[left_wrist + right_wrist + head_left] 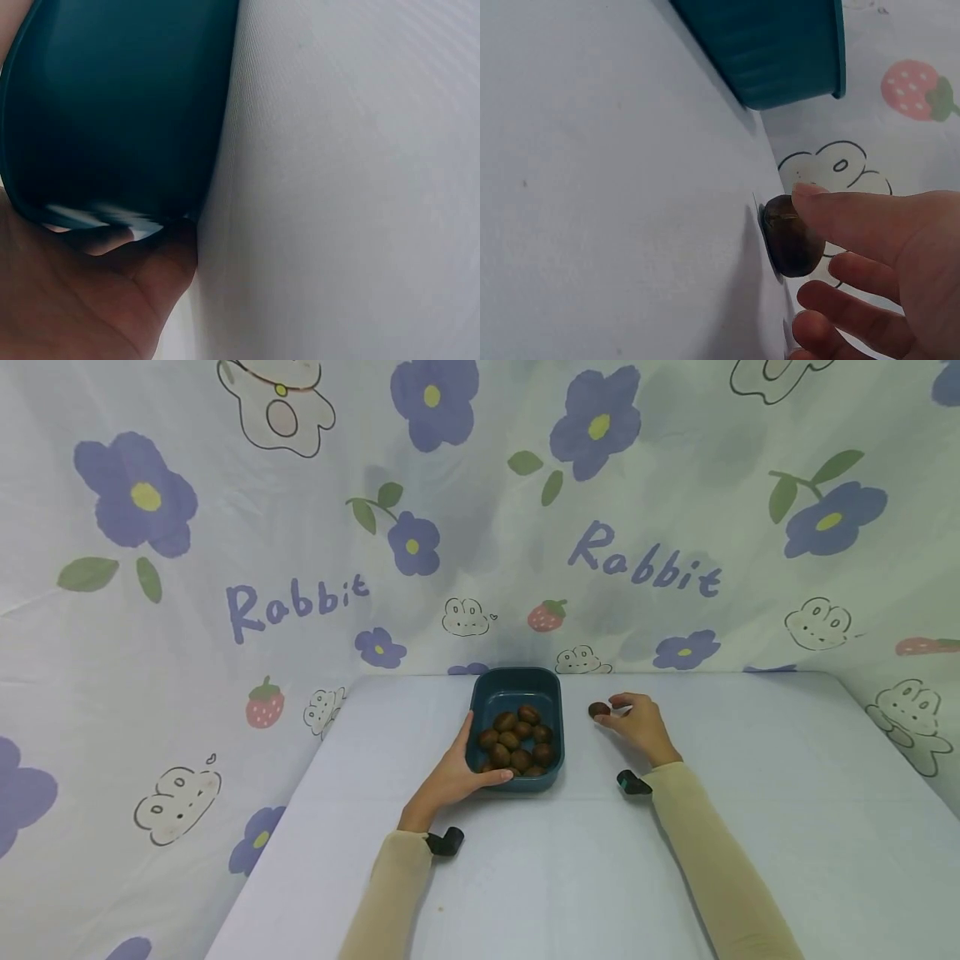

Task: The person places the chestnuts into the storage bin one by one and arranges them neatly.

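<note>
Several brown chestnuts lie in a deep teal box on the white table. My left hand holds the box at its near left corner, thumb along the near rim and fingers by the left wall. In the left wrist view the outer wall rises above the hand. To the right of the box a single chestnut sits apart. My right hand is at it; in the right wrist view the thumb touches its top while the other fingers stand loosely curved beside it.
A white cloth covers the tabletop. Behind it hangs a curtain printed with purple flowers, rabbits and strawberries. Each wrist wears a small black camera.
</note>
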`<state>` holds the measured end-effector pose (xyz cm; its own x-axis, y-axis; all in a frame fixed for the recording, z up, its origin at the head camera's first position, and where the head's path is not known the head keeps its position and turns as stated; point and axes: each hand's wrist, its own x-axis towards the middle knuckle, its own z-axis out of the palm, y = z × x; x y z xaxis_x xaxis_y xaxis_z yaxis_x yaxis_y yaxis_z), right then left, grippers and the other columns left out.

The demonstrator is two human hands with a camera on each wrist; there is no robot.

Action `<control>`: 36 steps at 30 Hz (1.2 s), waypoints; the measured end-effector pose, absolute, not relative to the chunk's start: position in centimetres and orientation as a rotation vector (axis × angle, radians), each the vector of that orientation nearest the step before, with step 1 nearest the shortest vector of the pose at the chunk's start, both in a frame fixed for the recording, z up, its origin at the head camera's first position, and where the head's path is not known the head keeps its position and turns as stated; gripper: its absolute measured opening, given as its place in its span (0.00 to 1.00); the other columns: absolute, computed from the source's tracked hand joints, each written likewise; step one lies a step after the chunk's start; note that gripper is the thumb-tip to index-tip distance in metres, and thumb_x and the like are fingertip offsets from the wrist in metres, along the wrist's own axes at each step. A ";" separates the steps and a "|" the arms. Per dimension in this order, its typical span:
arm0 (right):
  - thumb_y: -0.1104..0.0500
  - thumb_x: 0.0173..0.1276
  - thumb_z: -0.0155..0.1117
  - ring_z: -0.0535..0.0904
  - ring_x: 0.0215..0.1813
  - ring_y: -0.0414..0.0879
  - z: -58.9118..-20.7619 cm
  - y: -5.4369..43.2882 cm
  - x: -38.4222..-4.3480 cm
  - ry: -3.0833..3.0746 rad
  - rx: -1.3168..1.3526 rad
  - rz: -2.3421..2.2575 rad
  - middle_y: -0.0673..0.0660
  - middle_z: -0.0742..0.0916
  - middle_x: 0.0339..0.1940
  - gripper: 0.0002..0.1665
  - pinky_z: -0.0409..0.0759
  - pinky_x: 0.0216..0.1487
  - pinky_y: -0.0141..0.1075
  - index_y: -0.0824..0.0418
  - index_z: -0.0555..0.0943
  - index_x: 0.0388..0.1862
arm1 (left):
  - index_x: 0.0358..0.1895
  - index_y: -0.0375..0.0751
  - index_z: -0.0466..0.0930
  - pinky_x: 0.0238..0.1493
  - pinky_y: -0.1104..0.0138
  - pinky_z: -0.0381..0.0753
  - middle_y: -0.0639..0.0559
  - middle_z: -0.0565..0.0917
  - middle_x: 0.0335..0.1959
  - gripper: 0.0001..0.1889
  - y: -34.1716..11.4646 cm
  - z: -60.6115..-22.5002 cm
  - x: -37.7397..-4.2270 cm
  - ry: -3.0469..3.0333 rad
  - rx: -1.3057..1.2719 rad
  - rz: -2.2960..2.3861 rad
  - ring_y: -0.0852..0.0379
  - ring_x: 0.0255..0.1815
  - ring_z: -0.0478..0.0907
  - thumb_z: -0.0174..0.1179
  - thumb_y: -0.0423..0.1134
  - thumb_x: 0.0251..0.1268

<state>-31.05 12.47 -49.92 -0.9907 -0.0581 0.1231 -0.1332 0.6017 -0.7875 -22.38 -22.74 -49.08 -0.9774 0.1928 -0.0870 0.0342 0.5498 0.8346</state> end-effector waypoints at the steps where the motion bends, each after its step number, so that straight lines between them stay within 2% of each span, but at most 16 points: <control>1: 0.54 0.66 0.75 0.82 0.55 0.64 -50.0 12.4 -31.1 -2.732 0.170 1.354 0.72 0.85 0.60 0.31 0.81 0.59 0.54 0.73 0.81 0.61 | 0.85 0.69 0.30 0.82 0.35 0.52 0.54 0.42 0.88 0.71 -22.7 -49.1 -22.4 2.615 0.193 1.402 0.42 0.88 0.46 0.76 0.72 0.45; 10: 0.56 0.65 0.75 0.82 0.52 0.62 -50.0 12.0 -31.2 -2.739 0.203 1.314 0.73 0.87 0.57 0.28 0.81 0.56 0.53 0.73 0.82 0.58 | 0.83 0.73 0.29 0.82 0.36 0.51 0.55 0.43 0.88 0.71 -22.7 -49.2 -22.4 2.610 0.205 1.415 0.43 0.88 0.45 0.76 0.71 0.45; 17: 0.57 0.67 0.74 0.82 0.51 0.63 -49.6 11.8 -31.1 -2.763 0.205 1.280 0.73 0.87 0.56 0.26 0.81 0.55 0.54 0.74 0.83 0.57 | 0.84 0.71 0.29 0.82 0.36 0.51 0.54 0.42 0.88 0.71 -22.7 -49.2 -22.4 2.609 0.208 1.425 0.43 0.88 0.45 0.76 0.71 0.44; 27: 0.56 0.70 0.72 0.83 0.52 0.60 -49.8 11.8 -31.2 -2.811 0.146 1.263 0.70 0.85 0.61 0.27 0.81 0.54 0.52 0.70 0.81 0.62 | 0.85 0.68 0.29 0.81 0.35 0.52 0.52 0.42 0.88 0.72 -22.7 -49.1 -22.4 2.608 0.226 1.422 0.41 0.88 0.45 0.76 0.72 0.44; 36: 0.56 0.69 0.72 0.83 0.52 0.60 -49.7 11.6 -31.3 -2.831 0.145 1.244 0.69 0.87 0.58 0.27 0.81 0.53 0.52 0.68 0.82 0.63 | 0.84 0.69 0.29 0.81 0.34 0.52 0.52 0.41 0.88 0.72 -22.8 -49.1 -22.4 2.608 0.231 1.433 0.40 0.88 0.44 0.76 0.72 0.44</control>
<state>-31.29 11.63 -49.69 -0.9946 -0.0668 0.0800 -0.1041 0.6728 -0.7325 -22.37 -22.77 -49.14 -0.9758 0.2092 -0.0629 0.0591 0.5299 0.8460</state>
